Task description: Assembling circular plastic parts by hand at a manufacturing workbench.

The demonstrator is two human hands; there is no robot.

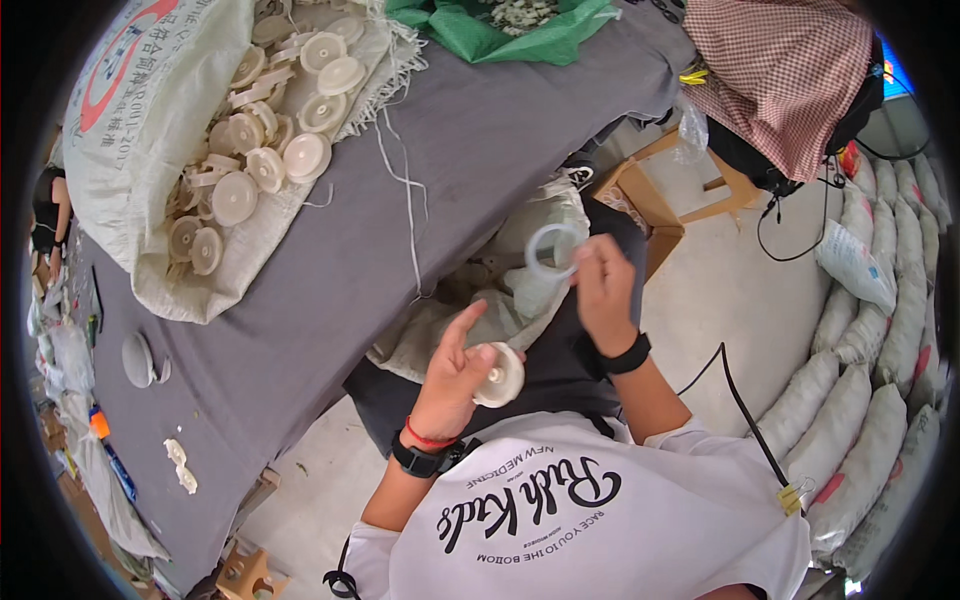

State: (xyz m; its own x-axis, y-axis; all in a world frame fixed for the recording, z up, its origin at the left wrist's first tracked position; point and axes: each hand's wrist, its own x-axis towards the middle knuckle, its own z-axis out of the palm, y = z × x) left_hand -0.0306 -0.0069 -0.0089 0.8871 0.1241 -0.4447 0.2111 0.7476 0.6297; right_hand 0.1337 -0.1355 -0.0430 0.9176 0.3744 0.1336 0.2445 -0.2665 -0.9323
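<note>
My left hand (455, 375) holds a round cream plastic part (500, 376) with a small post at its centre, gripped by its edge, the index finger stretched out. To the right and a little higher, my right hand (606, 285) pinches a translucent pale ring (552, 250) by its rim. The ring is apart from the cream part. Below the ring, an opened white woven sack (415, 345) sits in my lap, with pale translucent pieces inside that I cannot make out well.
On the grey cloth-covered table (330, 270), a large woven sack (180, 290) spills many similar cream parts (236, 198). A green bag (490, 40) of small pale pieces lies at the back. Cardboard boxes (640, 200), a black cable (740, 395) and stacked filled sacks (860, 420) are at right.
</note>
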